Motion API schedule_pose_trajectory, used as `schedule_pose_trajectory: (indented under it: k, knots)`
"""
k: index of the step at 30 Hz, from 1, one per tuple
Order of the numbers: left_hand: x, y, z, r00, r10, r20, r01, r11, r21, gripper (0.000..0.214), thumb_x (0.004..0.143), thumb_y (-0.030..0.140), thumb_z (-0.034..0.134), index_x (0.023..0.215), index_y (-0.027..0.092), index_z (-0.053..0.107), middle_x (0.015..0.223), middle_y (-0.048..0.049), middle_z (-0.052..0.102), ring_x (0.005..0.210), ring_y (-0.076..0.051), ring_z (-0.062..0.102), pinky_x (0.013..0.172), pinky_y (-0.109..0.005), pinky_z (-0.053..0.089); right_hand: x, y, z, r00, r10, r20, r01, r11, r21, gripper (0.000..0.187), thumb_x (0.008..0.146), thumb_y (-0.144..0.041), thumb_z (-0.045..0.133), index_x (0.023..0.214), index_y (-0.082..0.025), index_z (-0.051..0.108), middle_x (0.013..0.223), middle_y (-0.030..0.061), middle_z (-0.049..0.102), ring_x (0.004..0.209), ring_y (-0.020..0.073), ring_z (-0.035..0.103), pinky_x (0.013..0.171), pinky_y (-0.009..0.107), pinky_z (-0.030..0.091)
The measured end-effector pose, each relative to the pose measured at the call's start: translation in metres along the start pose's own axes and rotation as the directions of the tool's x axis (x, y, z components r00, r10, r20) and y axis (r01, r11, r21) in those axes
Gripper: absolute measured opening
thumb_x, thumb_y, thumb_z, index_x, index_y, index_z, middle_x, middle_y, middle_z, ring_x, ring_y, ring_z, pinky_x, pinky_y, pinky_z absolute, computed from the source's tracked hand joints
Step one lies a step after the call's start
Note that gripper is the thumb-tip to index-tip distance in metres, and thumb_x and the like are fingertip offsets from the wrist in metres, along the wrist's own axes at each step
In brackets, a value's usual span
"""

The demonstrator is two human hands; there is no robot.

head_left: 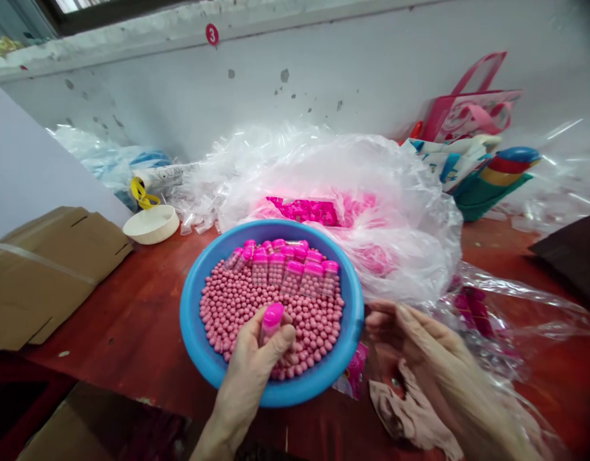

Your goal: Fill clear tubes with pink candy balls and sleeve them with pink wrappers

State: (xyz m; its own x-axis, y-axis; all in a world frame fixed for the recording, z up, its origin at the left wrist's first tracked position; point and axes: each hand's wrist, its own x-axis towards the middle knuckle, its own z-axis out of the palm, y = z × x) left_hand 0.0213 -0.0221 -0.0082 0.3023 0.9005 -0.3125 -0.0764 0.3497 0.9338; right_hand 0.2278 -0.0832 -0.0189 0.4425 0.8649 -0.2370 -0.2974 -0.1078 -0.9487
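A blue plastic basin (191,326) holds many small pink beads (237,288). On the beads lie several clear little bottles (292,275) with bright pink caps, filled with the same beads. Over the basin's near side, my left hand (249,365) is closed around another small bottle (272,318), its pink cap upward; the fingers hide most of its body. My right hand (429,346) is just right of the basin, fingers loosely bent and partly apart, with nothing visible in them. Below it lies a crumpled pinkish cloth (410,416).
A large clear plastic bag (400,192) with pink caps (307,210) lies behind the basin. On the left are a cardboard box (59,275), a white round lid or dish (151,225) and yellow scissor handles (141,194). A pink tote bag (467,115) stands back right.
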Motion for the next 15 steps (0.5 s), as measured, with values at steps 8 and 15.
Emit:
schedule_pose_trajectory:
  k: [8,15]
  knots:
    - [0.001,0.000,-0.005,0.998,-0.038,-0.043,0.031,0.989,-0.144,0.025,0.078,0.039,0.070,0.085,0.015,0.069,0.079,-0.0049,0.072,0.078,-0.017,0.064,0.070,-0.024,0.045,-0.018,0.050,-0.045,0.975,-0.173,-0.137,0.067,0.823,-0.564,0.038,0.075,-0.049,0.060,0.093,-0.017,0.070,0.091,0.0145,0.072,0.089,0.0331,0.065,0.085,0.051,0.047]
    - [0.004,0.001,-0.006,0.996,-0.046,-0.072,0.026,0.966,-0.257,0.027,0.068,0.033,0.079,0.085,0.013,0.070,0.067,-0.0048,0.070,0.064,-0.012,0.063,0.065,-0.020,0.048,-0.042,0.118,-0.083,0.816,-0.574,0.074,0.080,-0.014,-0.997,0.052,0.089,-0.039,0.038,0.120,-0.003,0.058,0.125,0.0299,0.053,0.110,0.0461,0.048,0.086,0.062,0.038]
